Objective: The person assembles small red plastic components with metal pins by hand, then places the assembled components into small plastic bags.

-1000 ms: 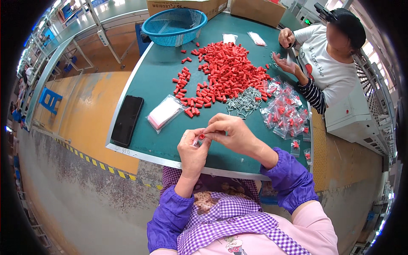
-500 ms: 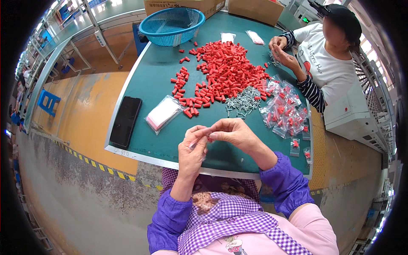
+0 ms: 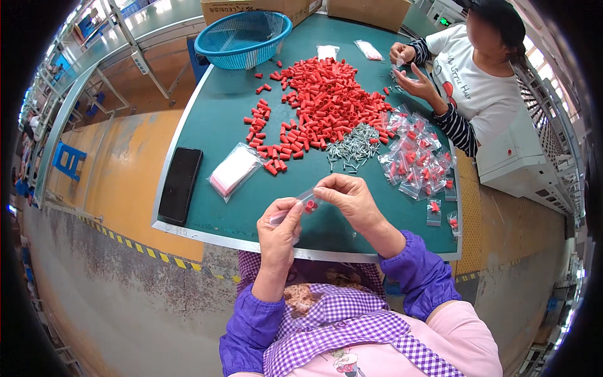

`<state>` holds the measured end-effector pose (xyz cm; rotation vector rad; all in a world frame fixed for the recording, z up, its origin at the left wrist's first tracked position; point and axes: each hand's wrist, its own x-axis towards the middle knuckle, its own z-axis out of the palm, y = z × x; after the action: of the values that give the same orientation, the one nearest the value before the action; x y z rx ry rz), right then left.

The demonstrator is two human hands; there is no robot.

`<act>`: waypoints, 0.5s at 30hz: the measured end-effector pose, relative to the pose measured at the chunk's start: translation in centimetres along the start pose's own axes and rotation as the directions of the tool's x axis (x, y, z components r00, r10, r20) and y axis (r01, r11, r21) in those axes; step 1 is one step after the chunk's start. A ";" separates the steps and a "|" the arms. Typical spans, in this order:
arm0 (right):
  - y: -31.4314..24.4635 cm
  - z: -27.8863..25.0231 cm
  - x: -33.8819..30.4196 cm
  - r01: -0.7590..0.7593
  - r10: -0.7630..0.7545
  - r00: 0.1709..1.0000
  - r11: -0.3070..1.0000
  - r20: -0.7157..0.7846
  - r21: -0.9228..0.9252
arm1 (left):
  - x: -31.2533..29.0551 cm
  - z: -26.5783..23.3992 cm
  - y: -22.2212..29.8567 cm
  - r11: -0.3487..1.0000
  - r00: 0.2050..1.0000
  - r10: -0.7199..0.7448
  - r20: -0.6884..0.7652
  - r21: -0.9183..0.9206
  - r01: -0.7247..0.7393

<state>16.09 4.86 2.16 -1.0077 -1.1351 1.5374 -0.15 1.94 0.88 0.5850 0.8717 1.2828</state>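
Observation:
Near the table's front edge, my left hand (image 3: 276, 235) is closed on a small clear zip bag (image 3: 304, 196) and on what looks like a pinkish-white bundle of bags (image 3: 277, 218). Red caps (image 3: 311, 206) show in or behind the zip bag; exactly how many is hard to make out. My right hand (image 3: 353, 200) pinches the bag's upper right edge between thumb and fingertips. Beyond my hands lies a heap of silver screws (image 3: 353, 147), and behind it a large pile of red tubular caps (image 3: 326, 100).
Filled small bags (image 3: 414, 157) are heaped on the right. At left lie a black phone (image 3: 180, 185) and a pack of bags (image 3: 235, 171). A blue basket (image 3: 244, 47) and cardboard boxes (image 3: 367, 14) stand at the back. A co-worker's hands (image 3: 411, 72) work at the far right.
My hands have parted slightly, the right one moving up on the bag's edge, so the bag and its red caps show more. The co-worker's hands have moved apart.

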 end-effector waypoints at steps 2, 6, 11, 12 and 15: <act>0.2 0.2 -0.2 0.049 -0.051 0.997 0.998 -0.056 -0.025 | -0.2 0.2 0.1 0.999 1.000 -0.020 -0.008 -0.031 0.019; -0.4 0.6 -0.6 0.089 -0.091 0.995 0.994 -0.028 -0.065 | -0.1 0.3 0.3 1.000 1.000 -0.007 0.004 -0.014 0.007; -0.3 0.6 -0.9 0.078 -0.079 0.996 0.996 -0.032 -0.033 | 0.0 -0.1 -0.2 1.000 1.000 -0.010 0.004 0.029 0.010; -0.3 0.5 -1.0 0.084 -0.084 0.996 0.995 -0.014 -0.050 | -0.1 0.0 -0.1 0.999 0.999 -0.025 0.040 0.047 0.023; 0.0 0.3 -1.2 0.096 -0.098 0.995 0.988 -0.006 -0.120 | -0.5 1.5 0.0 0.997 0.999 0.013 -0.029 0.078 -0.011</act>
<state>16.10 3.67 2.33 -1.0247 -1.2616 1.3980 1.05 1.64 1.86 0.6346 0.9474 1.2754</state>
